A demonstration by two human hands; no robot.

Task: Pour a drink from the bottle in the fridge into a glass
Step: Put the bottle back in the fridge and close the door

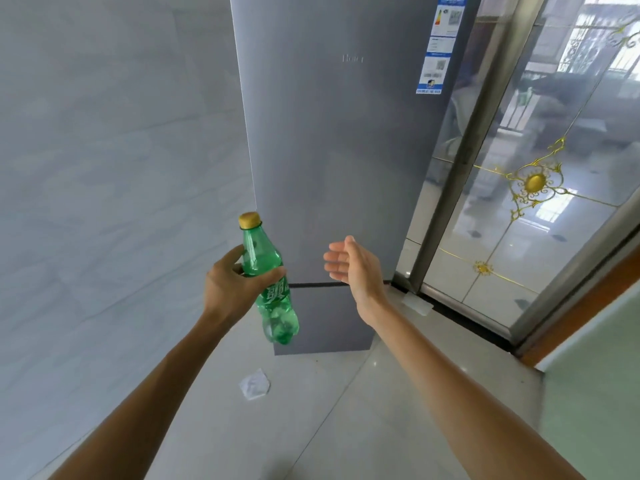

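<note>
A green plastic bottle (268, 271) with a yellow cap tilts slightly left in front of the grey fridge (332, 150), whose doors are closed. My left hand (233, 284) grips the bottle around its upper body. To the right, my right hand (353, 265) hangs in the air with straight fingers, holding nothing, just in front of the fridge door. No glass is in view.
A pale tiled wall (114, 168) rises to the left of the fridge. A glass sliding door (519, 209) with gold ornaments stands to the right. A crumpled white scrap (255, 383) lies on the tiled floor below the bottle.
</note>
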